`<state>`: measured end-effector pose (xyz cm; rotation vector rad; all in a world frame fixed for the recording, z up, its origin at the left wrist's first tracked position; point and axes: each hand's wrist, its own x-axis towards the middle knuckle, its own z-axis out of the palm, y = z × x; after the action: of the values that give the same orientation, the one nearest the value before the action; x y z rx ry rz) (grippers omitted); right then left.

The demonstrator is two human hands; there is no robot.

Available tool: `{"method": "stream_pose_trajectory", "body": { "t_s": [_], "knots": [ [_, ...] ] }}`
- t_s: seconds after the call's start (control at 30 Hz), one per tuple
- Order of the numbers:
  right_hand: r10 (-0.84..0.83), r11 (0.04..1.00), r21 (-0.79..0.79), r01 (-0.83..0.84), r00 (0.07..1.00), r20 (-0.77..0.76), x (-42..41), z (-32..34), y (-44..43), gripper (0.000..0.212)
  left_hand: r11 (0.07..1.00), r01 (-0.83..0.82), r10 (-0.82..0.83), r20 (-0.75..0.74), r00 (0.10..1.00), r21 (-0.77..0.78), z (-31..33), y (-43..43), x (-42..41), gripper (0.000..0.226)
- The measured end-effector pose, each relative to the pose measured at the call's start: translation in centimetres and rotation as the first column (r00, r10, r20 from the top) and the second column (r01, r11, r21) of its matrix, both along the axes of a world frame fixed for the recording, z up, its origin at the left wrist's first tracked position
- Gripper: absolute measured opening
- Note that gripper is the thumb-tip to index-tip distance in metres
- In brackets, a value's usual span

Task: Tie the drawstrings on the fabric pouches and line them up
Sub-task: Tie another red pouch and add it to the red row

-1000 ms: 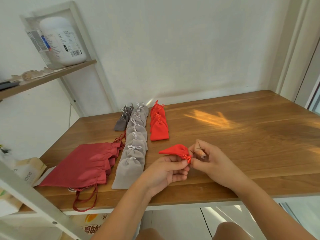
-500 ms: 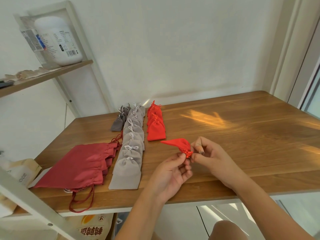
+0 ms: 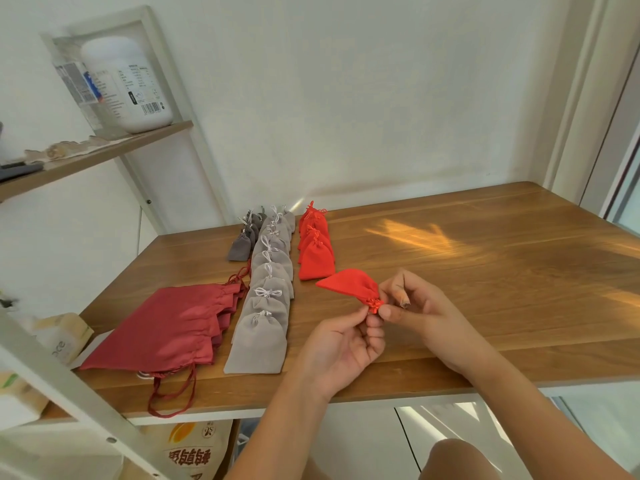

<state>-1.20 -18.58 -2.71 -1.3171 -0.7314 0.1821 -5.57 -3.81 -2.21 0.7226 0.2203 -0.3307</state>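
A small bright red pouch hangs in the air above the wooden table, its gathered neck pointing toward me. My left hand, palm up, pinches the red drawstring knot from below. My right hand pinches the same knot from the right with thumb and fingers. Behind it lies a row of red pouches with tied necks. To their left runs a longer row of light grey pouches with white bows, and a short row of dark grey pouches.
A stack of large dark red drawstring bags lies at the table's left front, cords hanging over the edge. A white shelf frame stands at the left, with a big white jar on its upper board. A printed sack sits under the table.
The pouch has tipped from lying level to pointing up and away, and both hands now pinch closer at the knot. My left hand's palm has turned upward.
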Motion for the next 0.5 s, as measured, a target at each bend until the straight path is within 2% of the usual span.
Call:
{"method": "stream_pose_trajectory", "body": {
  "t_s": [0.07, 0.17, 0.3, 0.37, 0.5],
  "knots": [
    [0.017, 0.996, 0.084, -0.01, 0.996, -0.083, 0.0, 0.1, 0.2, 0.029, 1.0, 0.008, -0.008, 0.036, 0.999, -0.007, 0.1, -0.3, 0.0, 0.018],
    [0.088, 0.962, 0.274, -0.002, 0.949, -0.301, 0.0, 0.2, 0.3, 0.034, 0.995, -0.029, 0.015, 0.151, 0.988, 0.094, 0.0, -0.9, 0.0, 0.016],
    [0.127, 0.941, 0.334, 0.053, 0.86, -0.494, 0.2, -0.2, 0.7, 0.032, 0.946, -0.201, 0.12, 0.301, 0.946, 0.253, -0.8, -1.8, 0.1, 0.013],
    [0.149, 0.937, 0.347, 0.041, 0.851, -0.503, 0.0, -0.1, 0.8, 0.035, 0.921, -0.268, 0.177, 0.307, 0.935, 0.284, -1.1, -2.2, 0.1, 0.015],
    [0.069, 0.974, 0.226, 0.01, 0.938, -0.339, -0.6, 0.0, 0.8, 0.039, 0.901, -0.311, 0.235, 0.261, 0.936, 0.303, -1.0, -2.2, 0.2, 0.021]
  ]
}}
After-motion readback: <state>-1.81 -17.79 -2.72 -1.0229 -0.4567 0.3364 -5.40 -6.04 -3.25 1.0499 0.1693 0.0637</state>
